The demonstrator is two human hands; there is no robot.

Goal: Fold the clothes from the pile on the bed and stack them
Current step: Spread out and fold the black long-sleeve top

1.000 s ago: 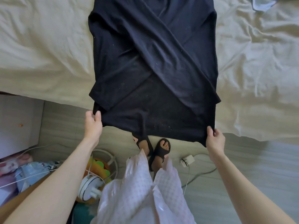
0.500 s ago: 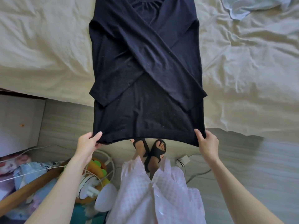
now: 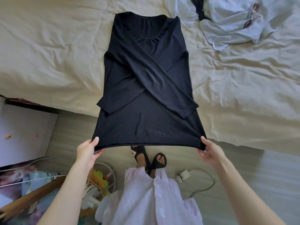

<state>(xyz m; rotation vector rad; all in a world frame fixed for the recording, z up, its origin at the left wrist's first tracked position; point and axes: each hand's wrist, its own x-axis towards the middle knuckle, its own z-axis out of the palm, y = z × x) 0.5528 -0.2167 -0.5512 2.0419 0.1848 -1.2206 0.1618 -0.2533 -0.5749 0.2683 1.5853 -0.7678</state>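
A black long-sleeved top [image 3: 146, 88] lies lengthwise on the cream bed sheet [image 3: 48, 54], its two sleeves crossed over the front. Its lower part hangs past the bed's near edge, held stretched in the air. My left hand [image 3: 87, 151] pinches the hem's left corner. My right hand [image 3: 209, 151] pinches the hem's right corner. A pile of white and pale clothes [image 3: 230, 21], with something dark among them, lies at the far right of the bed.
I stand on a pale wood floor [image 3: 267, 176] in dark sandals [image 3: 158, 161]. A white charger with cable [image 3: 183, 173] lies by my right foot. A white cabinet [image 3: 22, 133], a small fan [image 3: 100, 181] and cluttered items fill the floor at the left.
The view has tilted up, so the top's neckline and the far clothes pile now show. Both hands kept hold of the hem corners and the hem looks pulled out flatter.
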